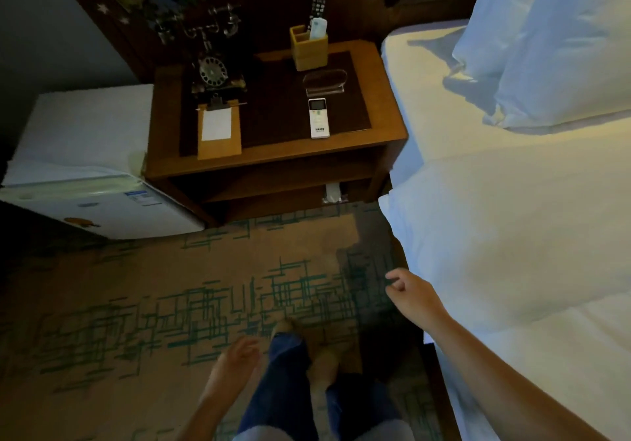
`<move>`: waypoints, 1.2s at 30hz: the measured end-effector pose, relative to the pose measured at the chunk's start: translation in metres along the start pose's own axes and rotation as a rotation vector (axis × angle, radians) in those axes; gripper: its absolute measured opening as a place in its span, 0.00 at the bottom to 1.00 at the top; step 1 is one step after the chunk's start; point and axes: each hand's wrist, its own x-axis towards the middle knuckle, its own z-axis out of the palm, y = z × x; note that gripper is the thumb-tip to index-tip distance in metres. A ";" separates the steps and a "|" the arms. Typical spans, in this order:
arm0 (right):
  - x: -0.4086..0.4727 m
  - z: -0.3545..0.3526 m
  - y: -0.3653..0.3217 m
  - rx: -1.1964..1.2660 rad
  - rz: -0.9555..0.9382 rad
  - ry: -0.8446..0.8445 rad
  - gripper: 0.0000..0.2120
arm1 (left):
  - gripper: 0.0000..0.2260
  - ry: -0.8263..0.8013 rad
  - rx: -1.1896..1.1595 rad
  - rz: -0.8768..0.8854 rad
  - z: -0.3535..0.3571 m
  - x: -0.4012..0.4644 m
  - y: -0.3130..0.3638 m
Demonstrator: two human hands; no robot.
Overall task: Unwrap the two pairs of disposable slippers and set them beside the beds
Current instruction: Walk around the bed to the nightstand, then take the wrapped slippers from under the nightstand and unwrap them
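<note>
At the far left stood a small white refrigerator [85, 167], its top lit pale blue. Just beside it was a brown wooden nightstand [273, 153] with an open shelf under the top. On the nightstand, from left to right, were a black rotary telephone [215, 71], a wooden clipboard with a white notepad [218, 130], a white remote control with a small screen [319, 118], a clear curved plastic stand [324, 82], and behind it a yellow wooden holder [309, 48] with another remote standing in it. Low in the shelf at the right side, a small white wrapped packet [333, 193] was visible; I could not tell if it was the slippers. No unwrapped slippers were visible on the floor.

The beige carpet with green line pattern [153, 304] covered the floor. Near the bottom, the left hand [235, 358] hung over the carpet, the fingers loosely curled and holding nothing, a little blurred. Beside it were the legs in blue jeans [290, 389]. The right hand [409, 292] was stretched forward near the edge of the white bed [512, 218], the fingers bent inward and slightly apart, empty. A white pillow [546, 41] lay on the bed at the upper right.
</note>
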 end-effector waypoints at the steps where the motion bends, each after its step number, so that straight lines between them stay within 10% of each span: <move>1: 0.012 0.001 -0.005 0.021 -0.005 0.005 0.15 | 0.14 0.005 0.021 -0.011 -0.006 0.021 0.013; 17: 0.338 0.103 0.050 0.376 -0.003 0.016 0.12 | 0.09 0.117 0.212 0.321 0.047 0.416 0.070; 36: 0.649 0.217 0.135 -0.274 -0.350 0.445 0.23 | 0.24 0.549 0.783 0.664 0.162 0.719 -0.024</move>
